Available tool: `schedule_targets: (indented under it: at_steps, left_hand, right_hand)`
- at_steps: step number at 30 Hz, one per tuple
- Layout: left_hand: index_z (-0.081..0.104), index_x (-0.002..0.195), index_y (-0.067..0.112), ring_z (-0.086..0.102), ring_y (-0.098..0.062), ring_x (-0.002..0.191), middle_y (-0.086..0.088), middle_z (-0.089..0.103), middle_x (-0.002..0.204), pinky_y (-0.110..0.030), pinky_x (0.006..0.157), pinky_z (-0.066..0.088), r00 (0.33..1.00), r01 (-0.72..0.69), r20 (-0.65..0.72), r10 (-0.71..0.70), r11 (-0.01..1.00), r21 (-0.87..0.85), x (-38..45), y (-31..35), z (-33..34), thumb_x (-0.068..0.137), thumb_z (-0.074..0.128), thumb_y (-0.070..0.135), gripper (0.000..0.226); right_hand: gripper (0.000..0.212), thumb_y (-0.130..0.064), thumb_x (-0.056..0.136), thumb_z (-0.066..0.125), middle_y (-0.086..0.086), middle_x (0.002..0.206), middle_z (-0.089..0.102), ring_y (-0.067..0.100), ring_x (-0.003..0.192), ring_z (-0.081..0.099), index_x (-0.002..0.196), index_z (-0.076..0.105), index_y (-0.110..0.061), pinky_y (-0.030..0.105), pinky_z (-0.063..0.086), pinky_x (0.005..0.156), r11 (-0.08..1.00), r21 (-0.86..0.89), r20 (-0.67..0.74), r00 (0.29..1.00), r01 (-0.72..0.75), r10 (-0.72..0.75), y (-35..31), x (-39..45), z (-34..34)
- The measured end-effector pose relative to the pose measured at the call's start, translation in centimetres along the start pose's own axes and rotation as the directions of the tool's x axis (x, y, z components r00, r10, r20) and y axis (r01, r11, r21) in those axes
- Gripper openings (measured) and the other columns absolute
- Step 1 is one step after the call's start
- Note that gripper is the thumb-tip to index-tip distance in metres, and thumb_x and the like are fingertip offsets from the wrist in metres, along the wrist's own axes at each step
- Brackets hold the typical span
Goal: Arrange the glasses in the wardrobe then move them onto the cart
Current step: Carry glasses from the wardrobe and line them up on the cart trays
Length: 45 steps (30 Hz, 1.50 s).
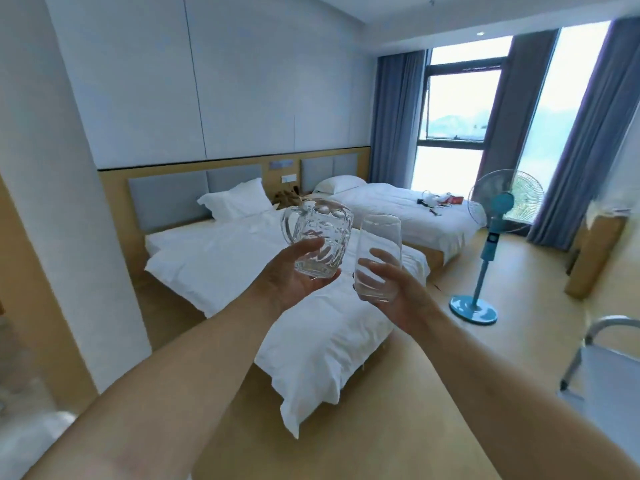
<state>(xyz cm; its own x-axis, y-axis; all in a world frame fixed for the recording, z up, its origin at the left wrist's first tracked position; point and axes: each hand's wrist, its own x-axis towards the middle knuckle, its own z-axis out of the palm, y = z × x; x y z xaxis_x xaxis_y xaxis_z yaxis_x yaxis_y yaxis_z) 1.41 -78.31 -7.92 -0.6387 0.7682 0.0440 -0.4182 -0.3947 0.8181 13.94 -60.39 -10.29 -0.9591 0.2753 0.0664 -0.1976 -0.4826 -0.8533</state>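
**Two clear glasses held up over the bedroom floor**

Both arms reach forward, each hand carrying one glass in the air, above nothing that bears them; the two glasses sit just beside each other without visibly touching.

The left hand (294, 278) cups a stout mug (317, 235) of thick, clear glass from below, its grip curled round the base, thumb laid across the side. The mug is dimpled above, ribbed with slanting flutes below, and has a looped handle pointing left. It tilts slightly to the left.

The right hand (398, 292) wraps its grip round the lower half of a smooth tumbler (377, 258), thin-walled, plain and egg-shaped, narrowing a little toward the rim. It stands almost upright.

Behind them lie two beds (311, 323) with crumpled white linen, plump pillows and grey padded headboards set in pale wood. A turquoise pedestal fan (491, 233) with a round base stands on the light wooden floor near blue curtains (398, 116). At the right edge shows the curved metal frame of a cart (609, 344).
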Motion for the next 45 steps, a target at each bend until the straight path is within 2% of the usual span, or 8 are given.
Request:
schedule_targets:
  at_steps: [10, 13, 17, 24, 29, 36, 41, 45]
  left_hand:
    - [0.080, 0.105, 0.013, 0.069, -0.030, 0.106, -0.016, 0.070, 0.118, -0.044, 0.094, 0.055, 0.940, 0.184, 0.272, -0.208, 0.977, 0.112, 12.8, -7.2, 5.8, 0.068, 0.090, 0.021, 0.039]
    - [0.075, 0.118, 0.009, 0.067, -0.032, 0.109, -0.018, 0.067, 0.125, -0.045, 0.096, 0.055, 0.910, 0.236, 0.322, -0.262, 0.965, 0.118, 17.1, -9.0, 7.2, 0.071, 0.085, 0.018, 0.048]
    - [0.053, 0.144, 0.003, 0.060, -0.032, 0.118, -0.018, 0.062, 0.132, -0.047, 0.102, 0.050, 0.849, 0.307, 0.412, -0.331, 0.943, 0.125, 23.4, -10.3, 8.6, 0.072, 0.084, 0.015, 0.079]
    - [0.054, 0.143, 0.003, 0.063, -0.033, 0.114, -0.019, 0.063, 0.129, -0.047, 0.091, 0.055, 0.742, 0.426, 0.509, -0.437, 0.893, 0.146, 33.5, -12.5, 9.7, 0.080, 0.080, 0.012, 0.069]
    - [0.055, 0.138, 0.004, 0.064, -0.035, 0.115, -0.019, 0.066, 0.124, -0.050, 0.100, 0.052, 0.675, 0.506, 0.534, -0.509, 0.846, 0.168, 39.1, -14.9, 10.4, 0.079, 0.083, 0.013, 0.066]
    - [0.059, 0.133, 0.005, 0.063, -0.035, 0.112, -0.019, 0.064, 0.126, -0.050, 0.100, 0.052, 0.550, 0.579, 0.586, -0.595, 0.778, 0.246, 43.2, -19.8, 13.3, 0.070, 0.089, 0.016, 0.071]
    - [0.068, 0.116, 0.007, 0.060, -0.036, 0.114, -0.018, 0.065, 0.122, -0.050, 0.101, 0.052, 0.472, 0.616, 0.620, -0.627, 0.738, 0.277, 45.1, -23.8, 16.9, 0.061, 0.094, 0.018, 0.062]
    - [0.061, 0.129, 0.006, 0.063, -0.034, 0.113, -0.017, 0.066, 0.122, -0.046, 0.094, 0.057, 0.449, 0.598, 0.615, -0.648, 0.730, 0.331, 47.3, -27.3, 20.3, 0.070, 0.087, 0.019, 0.066]
  right_hand:
    - [0.067, -0.017, 0.071, 0.082, 0.006, 0.117, 0.068, 0.023, 0.100, 0.069, 0.133, 0.058, -0.018, 0.033, 0.057, 0.069, 0.990, -0.059, -0.239, 0.962, 0.126, -0.136, -4.4, -0.5, -10.6]
    - [0.046, -0.022, 0.066, 0.089, 0.003, 0.108, 0.070, 0.022, 0.095, 0.070, 0.109, 0.073, -0.027, 0.033, 0.057, 0.069, 0.980, -0.114, -0.267, 0.945, 0.165, -0.190, -5.5, 0.3, -13.5]
    - [0.036, -0.018, 0.074, 0.086, 0.006, 0.106, 0.059, 0.025, 0.096, 0.060, 0.103, 0.065, -0.025, 0.033, 0.048, 0.071, 0.967, -0.122, -0.383, 0.888, 0.224, -0.253, -7.5, 2.1, -17.1]
    - [0.044, -0.012, 0.088, 0.073, 0.010, 0.112, 0.058, 0.028, 0.106, 0.060, 0.125, 0.050, -0.019, 0.036, 0.051, 0.074, 0.957, -0.133, -0.575, 0.766, 0.259, -0.287, -9.3, 7.0, -21.4]
    - [0.054, -0.017, 0.075, 0.082, 0.009, 0.115, 0.062, 0.030, 0.110, 0.061, 0.123, 0.057, -0.020, 0.039, 0.052, 0.082, 0.947, -0.143, -0.665, 0.681, 0.287, -0.307, -9.2, 8.8, -23.7]
    - [0.054, -0.010, 0.088, 0.074, 0.011, 0.119, 0.060, 0.029, 0.107, 0.060, 0.137, 0.053, -0.013, 0.039, 0.053, 0.077, 0.940, -0.107, -0.762, 0.580, 0.325, -0.287, -8.6, 8.7, -28.5]
    - [0.029, -0.013, 0.087, 0.076, 0.006, 0.106, 0.070, 0.023, 0.093, 0.071, 0.113, 0.066, -0.019, 0.035, 0.057, 0.071, 0.936, -0.147, -0.788, 0.533, 0.320, -0.306, -9.3, 7.2, -32.8]
    - [0.012, -0.016, 0.083, 0.081, 0.005, 0.098, 0.069, 0.021, 0.087, 0.070, 0.091, 0.075, -0.023, 0.032, 0.057, 0.065, 0.920, -0.176, -0.794, 0.502, 0.350, -0.343, -10.9, 5.9, -37.4]
